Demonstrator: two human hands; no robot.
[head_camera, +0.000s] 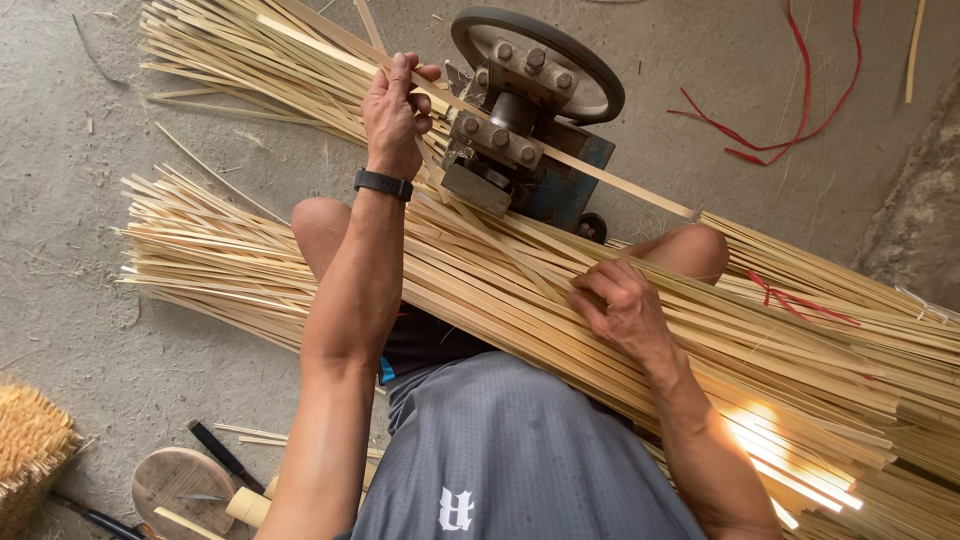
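Observation:
My left hand (396, 110), with a black band on the wrist, pinches a long pale bamboo strip (620, 185) that runs through a small metal machine (505, 140) with a dark wheel on top. My right hand (622, 305) rests with curled fingers on a thick bundle of bamboo strips (520, 290) lying across my lap. Both knees show under the bundle.
More bamboo strips (230, 60) are piled on the concrete floor beyond the machine. Red string (800, 120) lies at the upper right. A round wooden block (180, 485), dark-handled tools (222, 455) and a woven basket edge (30, 450) sit at the lower left.

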